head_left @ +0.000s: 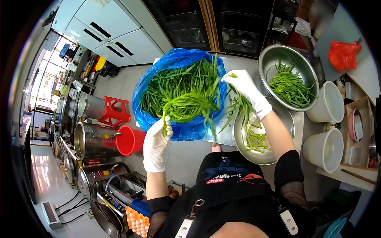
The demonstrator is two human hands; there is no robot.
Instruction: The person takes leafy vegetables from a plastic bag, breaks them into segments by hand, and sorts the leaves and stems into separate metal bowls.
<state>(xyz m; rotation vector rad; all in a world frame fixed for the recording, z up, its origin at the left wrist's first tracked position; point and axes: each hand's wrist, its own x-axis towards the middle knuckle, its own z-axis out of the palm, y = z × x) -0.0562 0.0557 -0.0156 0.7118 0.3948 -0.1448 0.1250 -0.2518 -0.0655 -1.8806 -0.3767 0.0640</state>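
White gloves cover both my hands. My left hand (158, 137) is closed around the stem of a long water spinach sprig (184, 101), which arches right in front of the blue bag (145, 85). That bag is packed with more water spinach (178, 81). At the bag's right side, my right hand (246, 89) has its fingers pinched together, with a bit of green at the tips. Cut greens (238, 105) hang below its palm, over the left side of a steel basin (283, 131). Short stems (256, 139) lie in this basin.
A larger steel bowl (266, 55) with trimmed greens (291, 85) stands at the back right, overlapping the basin. Two white buckets (331, 105) are to its right. On the left are a red bucket (129, 141), a red stool (115, 111) and steel pots (95, 139). Eggs (137, 224) sit at lower left.
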